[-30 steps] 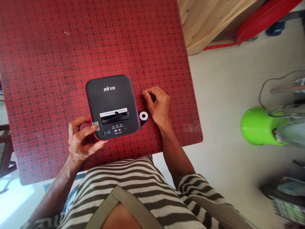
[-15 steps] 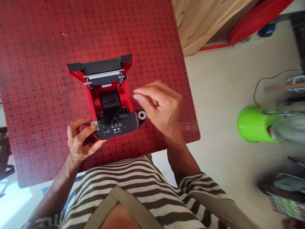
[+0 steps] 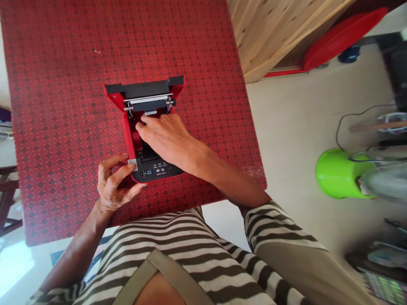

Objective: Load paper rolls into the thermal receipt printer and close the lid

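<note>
A small red and black printer stands on the table with its lid raised at the far side. My left hand grips the printer's near left corner, the fingers at its side and the thumb at its front edge. Into the paper compartment reaches my right hand, back upward and fingers curled down. Its fingertips are hidden, so I cannot make out what they hold. Part of the black inside of the printer shows beneath that hand. A roller and a white strip run along the underside of the lid.
The table has a red patterned cover, and its right edge drops to a pale floor. A green bucket stands on the floor at the right. Wooden boarding and a round red object are at the upper right.
My right hand has moved left from beside the printer into its compartment. The left hand keeps its grip on the corner. My right arm now covers the spot where a small roll lay.
</note>
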`<act>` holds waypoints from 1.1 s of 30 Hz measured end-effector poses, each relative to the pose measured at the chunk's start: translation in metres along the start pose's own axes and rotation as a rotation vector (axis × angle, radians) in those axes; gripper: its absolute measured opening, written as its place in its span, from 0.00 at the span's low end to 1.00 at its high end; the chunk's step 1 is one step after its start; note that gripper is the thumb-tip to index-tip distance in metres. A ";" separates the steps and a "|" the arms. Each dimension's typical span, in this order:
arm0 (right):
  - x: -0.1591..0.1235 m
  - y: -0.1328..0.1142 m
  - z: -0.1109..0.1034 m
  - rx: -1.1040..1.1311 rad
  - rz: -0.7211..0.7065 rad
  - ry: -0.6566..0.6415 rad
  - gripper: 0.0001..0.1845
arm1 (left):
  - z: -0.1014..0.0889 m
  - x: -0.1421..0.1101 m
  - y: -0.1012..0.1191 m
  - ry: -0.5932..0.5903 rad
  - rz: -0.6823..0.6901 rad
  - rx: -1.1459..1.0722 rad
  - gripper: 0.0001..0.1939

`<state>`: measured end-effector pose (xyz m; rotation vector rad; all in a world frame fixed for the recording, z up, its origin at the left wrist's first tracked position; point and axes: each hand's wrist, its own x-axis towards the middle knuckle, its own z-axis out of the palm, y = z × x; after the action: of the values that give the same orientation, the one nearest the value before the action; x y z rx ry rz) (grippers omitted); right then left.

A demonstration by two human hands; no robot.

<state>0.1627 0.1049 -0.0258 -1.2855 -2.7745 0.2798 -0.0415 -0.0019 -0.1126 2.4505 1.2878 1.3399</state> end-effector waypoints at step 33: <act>-0.079 0.095 0.074 1.010 0.321 0.400 0.15 | -0.001 0.003 -0.004 -0.021 0.059 -0.001 0.37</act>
<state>0.2746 0.0952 -0.1159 -1.2482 -1.6493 1.1074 -0.0440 0.0024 -0.1110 2.5138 1.2190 1.3243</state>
